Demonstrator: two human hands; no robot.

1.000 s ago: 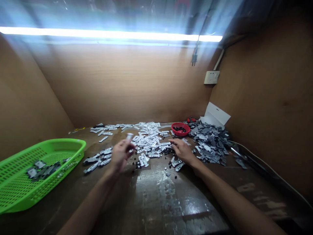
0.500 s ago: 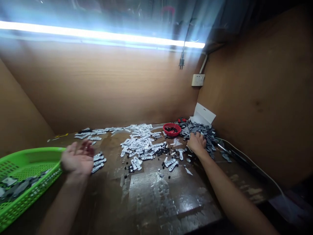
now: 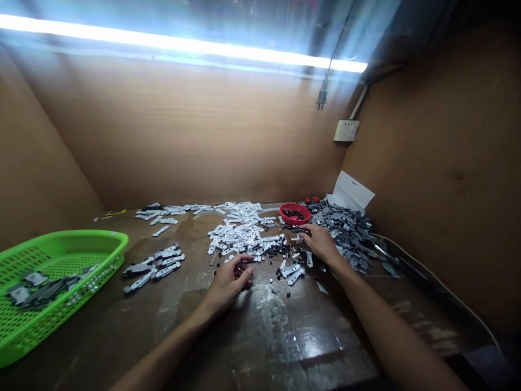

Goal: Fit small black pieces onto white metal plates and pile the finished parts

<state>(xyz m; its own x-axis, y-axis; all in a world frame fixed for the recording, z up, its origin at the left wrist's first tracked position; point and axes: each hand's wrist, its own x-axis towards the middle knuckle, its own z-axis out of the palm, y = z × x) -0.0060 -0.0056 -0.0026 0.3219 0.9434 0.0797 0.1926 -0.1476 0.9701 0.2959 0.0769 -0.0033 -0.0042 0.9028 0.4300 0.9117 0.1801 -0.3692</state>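
Holding both bare hands low over a worn brown wooden tabletop (image 3: pixel 325 353). Left hand (image 3: pixel 230 285) is on the near side, fingers curled about half shut, just short of a spread of flat white metal brackets (image 3: pixel 240 233); palm hidden, so cannot tell if it has anything. Right hand (image 3: pixel 321 243) is right of centre, fingers partly curled, tips down by small black pieces (image 3: pixel 277 250), next to a heap of flat grey brackets (image 3: pixel 345 233); no hold visible, cannot confirm. Far side: round red plastic bowl (image 3: pixel 303 221) holds more black pieces, individual shapes too small to make out. Far left: bright green perforated plastic basket (image 3: pixel 81 237), left end cut off by frame, holds a few grey brackets (image 3: pixel 40 290).
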